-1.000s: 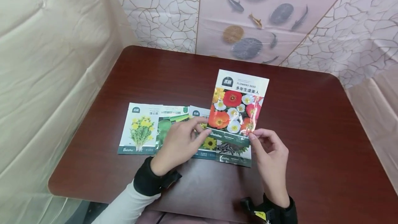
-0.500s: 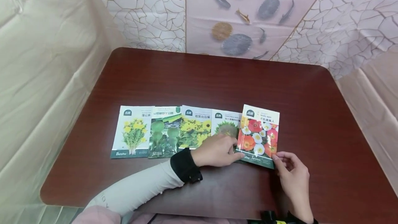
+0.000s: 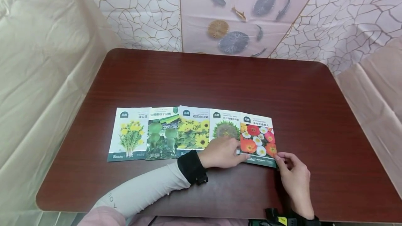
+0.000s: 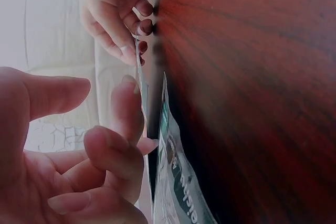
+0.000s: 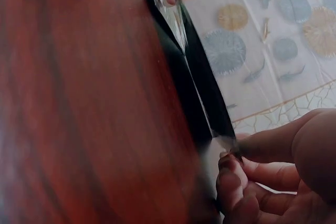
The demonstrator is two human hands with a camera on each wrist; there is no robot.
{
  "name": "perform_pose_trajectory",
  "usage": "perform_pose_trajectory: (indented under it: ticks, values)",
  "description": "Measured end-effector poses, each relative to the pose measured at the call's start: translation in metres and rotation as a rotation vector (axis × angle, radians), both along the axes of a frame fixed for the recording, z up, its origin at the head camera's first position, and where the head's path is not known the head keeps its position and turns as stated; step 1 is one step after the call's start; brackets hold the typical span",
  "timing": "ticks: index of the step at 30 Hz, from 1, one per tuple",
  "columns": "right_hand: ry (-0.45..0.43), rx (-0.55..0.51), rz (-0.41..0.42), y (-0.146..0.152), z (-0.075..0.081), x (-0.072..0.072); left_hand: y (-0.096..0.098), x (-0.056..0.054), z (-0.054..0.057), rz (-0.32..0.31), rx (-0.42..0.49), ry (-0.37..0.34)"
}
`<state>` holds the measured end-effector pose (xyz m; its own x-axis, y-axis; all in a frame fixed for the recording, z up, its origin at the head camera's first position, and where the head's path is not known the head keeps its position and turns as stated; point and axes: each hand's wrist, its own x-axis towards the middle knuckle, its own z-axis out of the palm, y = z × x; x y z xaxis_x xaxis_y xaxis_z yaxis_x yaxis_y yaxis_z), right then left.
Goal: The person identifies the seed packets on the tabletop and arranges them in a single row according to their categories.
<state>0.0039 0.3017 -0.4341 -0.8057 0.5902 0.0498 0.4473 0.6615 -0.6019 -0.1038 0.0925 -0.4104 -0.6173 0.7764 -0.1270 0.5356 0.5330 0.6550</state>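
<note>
A seed packet with red, orange and white poppies (image 3: 258, 137) lies at the right end of a row of packets. My right hand (image 3: 294, 177) pinches its lower right corner between thumb and fingers; the right wrist view shows the packet's edge between them. At its lower left edge is my left hand (image 3: 221, 152), fingers loosely bent and thumb apart from the packet in the left wrist view. That hand covers the lower part of a packet with a green spiky sunflower head (image 3: 226, 128). The poppy packet's near edge stands slightly off the table in the left wrist view.
Left along the row lie a yellow sunflower packet (image 3: 193, 130), a green packet (image 3: 162, 135) and a white packet with a yellow-flowered plant (image 3: 128, 135). They rest on a dark red-brown table (image 3: 188, 76). Patterned cloth (image 3: 150, 9) hangs behind it.
The poppy packet, held up over the row earlier, has come down and right to the row's end, then straightened beside its neighbour. Both hands have moved right with it.
</note>
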Motion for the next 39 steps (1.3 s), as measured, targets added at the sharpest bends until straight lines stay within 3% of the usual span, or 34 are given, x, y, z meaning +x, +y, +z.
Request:
perform_pose_trajectory:
  ticks: [9,13,19,23,26,29,33,39]
  values:
    - [-0.071,0.032,-0.028,0.0,0.006,-0.001,-0.003,-0.001,0.001,0.029,0.018,0.003]
    - [-0.017,0.004,-0.046,-0.003,0.015,-0.004,-0.011,-0.003,0.007,0.028,0.068,0.041]
    - [0.16,-0.236,0.073,-0.027,0.043,-0.014,-0.035,-0.001,0.027,0.094,0.211,0.088]
    - [0.326,-0.451,0.21,-0.044,0.06,-0.025,-0.058,0.003,0.045,0.212,0.315,0.075]
    - [0.412,-0.616,0.3,-0.055,0.066,-0.033,-0.078,0.007,0.052,0.313,0.404,0.073]
    - [0.444,-0.724,0.337,-0.061,0.064,-0.038,-0.096,0.013,0.049,0.393,0.481,0.075]
    - [0.421,-0.727,0.352,-0.064,0.055,-0.042,-0.114,0.019,0.037,0.475,0.529,0.047]
    - [0.396,-0.7,0.338,-0.063,0.046,-0.044,-0.123,0.021,0.028,0.503,0.537,0.009]
